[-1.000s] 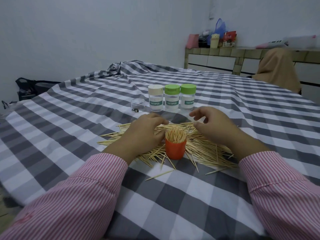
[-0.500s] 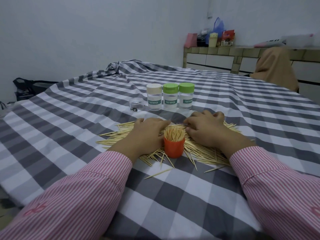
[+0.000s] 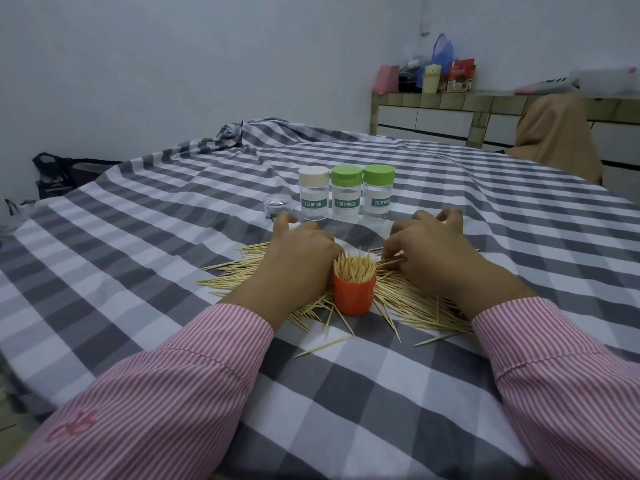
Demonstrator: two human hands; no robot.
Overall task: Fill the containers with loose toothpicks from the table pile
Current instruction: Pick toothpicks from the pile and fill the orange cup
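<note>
Head view: both hands (image 3: 301, 252) (image 3: 433, 251) rest on toothpicks (image 3: 415, 303).

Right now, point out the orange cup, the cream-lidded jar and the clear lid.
orange cup (image 3: 354, 296): head view, front wall.
cream-lidded jar (image 3: 313, 175): head view, lid.
clear lid (image 3: 277, 205): head view, side wall.

cream-lidded jar (image 3: 313, 199): TOOTHPICK | green-lidded jars (image 3: 344, 198): TOOTHPICK

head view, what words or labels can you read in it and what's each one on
"TOOTHPICK" on the cream-lidded jar
"TOOTHPICK" on the middle green-lidded jar
"TOOTHPICK" on the right green-lidded jar, last letter curving out of sight
Red stitching on the left sleeve: unreadable
Packets on the far shelf: too blurred
</note>
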